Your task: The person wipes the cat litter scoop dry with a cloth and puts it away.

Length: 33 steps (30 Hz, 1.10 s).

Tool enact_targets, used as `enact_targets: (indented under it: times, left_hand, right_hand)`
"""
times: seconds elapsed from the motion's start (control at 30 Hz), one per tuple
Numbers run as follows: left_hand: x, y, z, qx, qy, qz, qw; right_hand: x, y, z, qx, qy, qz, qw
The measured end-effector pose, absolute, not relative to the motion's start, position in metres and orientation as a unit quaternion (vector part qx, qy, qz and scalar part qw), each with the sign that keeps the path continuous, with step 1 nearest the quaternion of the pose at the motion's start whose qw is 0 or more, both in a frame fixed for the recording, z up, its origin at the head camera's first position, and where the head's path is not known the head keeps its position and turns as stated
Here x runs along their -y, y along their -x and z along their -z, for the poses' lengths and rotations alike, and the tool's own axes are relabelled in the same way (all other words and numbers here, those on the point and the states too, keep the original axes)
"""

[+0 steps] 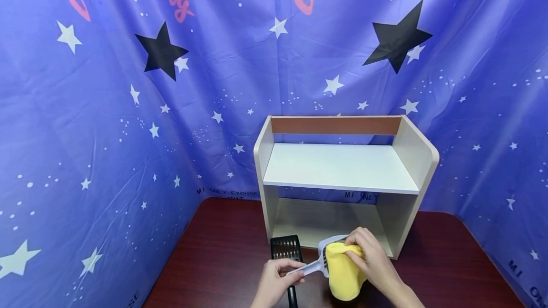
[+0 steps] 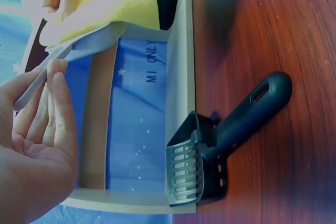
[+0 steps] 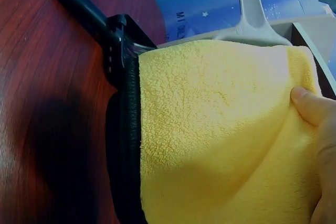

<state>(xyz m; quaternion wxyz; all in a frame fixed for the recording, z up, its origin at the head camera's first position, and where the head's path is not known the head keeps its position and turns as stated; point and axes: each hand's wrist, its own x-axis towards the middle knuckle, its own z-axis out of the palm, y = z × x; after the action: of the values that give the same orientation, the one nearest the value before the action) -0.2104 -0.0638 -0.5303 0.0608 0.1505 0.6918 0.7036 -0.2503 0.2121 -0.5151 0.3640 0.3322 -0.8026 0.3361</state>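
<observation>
My left hand (image 1: pixel 278 279) pinches the handle of a light grey slotted litter scoop (image 1: pixel 316 266) between thumb and fingers. The scoop is held up over the table, its head to the right. With my right hand (image 1: pixel 373 258) I grip a yellow fleecy cloth (image 1: pixel 344 274) by its upper part; its dark edge (image 3: pixel 123 150) hangs down. In the head view the cloth overlaps the grey scoop's head and hides much of it. A black slotted litter scoop (image 2: pixel 197 161) lies on the table below my left hand, its handle (image 2: pixel 257 111) toward me.
A small two-tier shelf unit (image 1: pixel 340 168) stands on the dark red wooden table (image 1: pixel 214 255), just beyond both hands. Blue star-printed fabric (image 1: pixel 107 108) hangs behind the table and along its sides.
</observation>
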Motion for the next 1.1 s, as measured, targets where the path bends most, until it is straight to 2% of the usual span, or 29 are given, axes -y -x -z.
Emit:
enact_targets:
  times: [0.37, 0.73, 1.1]
  left_hand:
    - [0.052, 0.211, 0.525, -0.690, -0.151, -0.706, 0.046]
    - [0.051, 0.205, 0.529, -0.717, -0.196, -0.669, 0.010]
    - [0.055, 0.207, 0.527, -0.722, -0.243, -0.647, -0.030]
  right_hand:
    - [-0.204, 0.254, 0.513, 0.807, -0.328, -0.317, 0.374]
    - [-0.202, 0.248, 0.522, 0.814, -0.281, -0.293, 0.416]
    - [-0.207, 0.252, 0.517, 0.816, -0.259, -0.278, 0.435]
